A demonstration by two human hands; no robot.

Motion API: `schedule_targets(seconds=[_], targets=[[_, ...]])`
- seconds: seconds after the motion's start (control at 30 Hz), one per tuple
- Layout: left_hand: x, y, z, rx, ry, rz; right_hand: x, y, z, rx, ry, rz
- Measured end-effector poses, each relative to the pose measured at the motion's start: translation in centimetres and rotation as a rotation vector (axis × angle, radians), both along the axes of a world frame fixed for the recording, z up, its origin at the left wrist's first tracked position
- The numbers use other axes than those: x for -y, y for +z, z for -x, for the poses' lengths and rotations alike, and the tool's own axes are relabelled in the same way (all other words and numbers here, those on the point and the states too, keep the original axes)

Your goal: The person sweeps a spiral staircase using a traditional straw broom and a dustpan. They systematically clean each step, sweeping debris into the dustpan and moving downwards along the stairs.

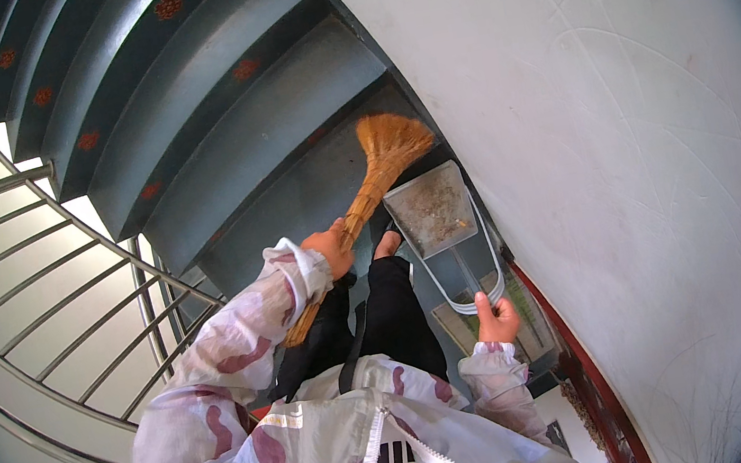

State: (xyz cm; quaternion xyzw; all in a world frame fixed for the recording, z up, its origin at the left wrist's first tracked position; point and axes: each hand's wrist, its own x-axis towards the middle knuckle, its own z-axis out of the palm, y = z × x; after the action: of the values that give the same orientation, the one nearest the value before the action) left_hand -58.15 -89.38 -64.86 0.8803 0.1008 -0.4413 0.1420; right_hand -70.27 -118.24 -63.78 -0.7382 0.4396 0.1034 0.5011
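My left hand [330,248] grips the bound handle of a straw hand broom [373,177]. The broom slants up and to the right, its flared bristles on a dark grey stair tread close to the wall. In my right hand [496,319] is the handle end of a dustpan [429,197], where a pale looped bail also meets. Brownish dust and a small pale stub [461,223] lie in the pan. The pan is just below the bristles, beside my foot [387,243].
Curved dark grey stairs [201,106] with red floral motifs climb to the upper left. A metal railing [81,217] borders them on the left. On the right stands a scuffed white wall [613,123], with a dark red edge [567,346] lower down. A patterned mat [533,308] lies behind my right hand.
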Motion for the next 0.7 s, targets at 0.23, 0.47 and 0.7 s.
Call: schedule_targets(seconds=[0.23,0.47,0.7], targets=[[2.3,-1.3,-0.8,-0.028,0.094,-0.306,0.1,0.2,0.0,0.002,-0.023,-0.001],[-2.6,3.9,-0.9,-0.216,-0.226,-0.145,0.1,0.4,0.3,-0.047,-0.016,-0.027],[0.5,-4.4,2.1,0.203,-0.134,-0.233,0.4,-0.6,1.7,-0.033,-0.020,-0.002]])
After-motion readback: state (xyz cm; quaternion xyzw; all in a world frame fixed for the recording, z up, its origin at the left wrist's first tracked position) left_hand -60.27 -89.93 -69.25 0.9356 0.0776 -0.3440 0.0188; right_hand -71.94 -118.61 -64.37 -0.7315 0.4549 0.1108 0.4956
